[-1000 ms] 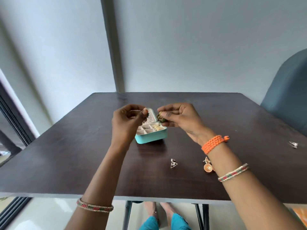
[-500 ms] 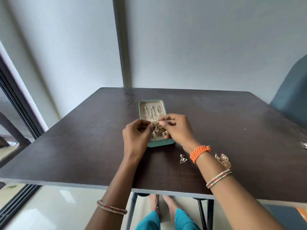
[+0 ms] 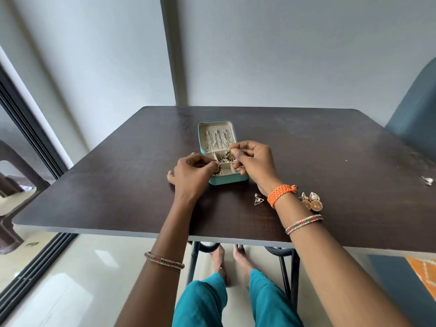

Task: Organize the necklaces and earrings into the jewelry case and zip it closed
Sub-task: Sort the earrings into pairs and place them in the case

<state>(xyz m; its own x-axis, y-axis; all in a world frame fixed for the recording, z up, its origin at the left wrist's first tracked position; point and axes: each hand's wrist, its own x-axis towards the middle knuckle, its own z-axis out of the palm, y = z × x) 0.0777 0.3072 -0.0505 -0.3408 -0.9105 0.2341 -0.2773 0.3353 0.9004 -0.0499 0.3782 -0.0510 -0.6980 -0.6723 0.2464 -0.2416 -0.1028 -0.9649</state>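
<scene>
Sitting square to the dark table, you have its near edge running across the view just below your forearms, with bare surface to the left of your left hand and a wide stretch between your right wrist and the far right edge. The jewelry case stands open near the table's middle, well clear of every edge, its lid tilted back away from you. Necklaces hang in rows inside the lid. The base is split into small compartments; the upper ones hold a cluster of small pieces, too small to sort by type. Your left hand pinches a round dark earring at the case's left rim, fingers curled on it, little finger resting on the table. Your right hand pinches a second round earring between thumb and forefinger above the upper compartments. Loose on the table near your right wrist lie a triangular earring and a group of gold earrings, apart from each other. One small silver piece sits close to the right edge, well away from the case
</scene>
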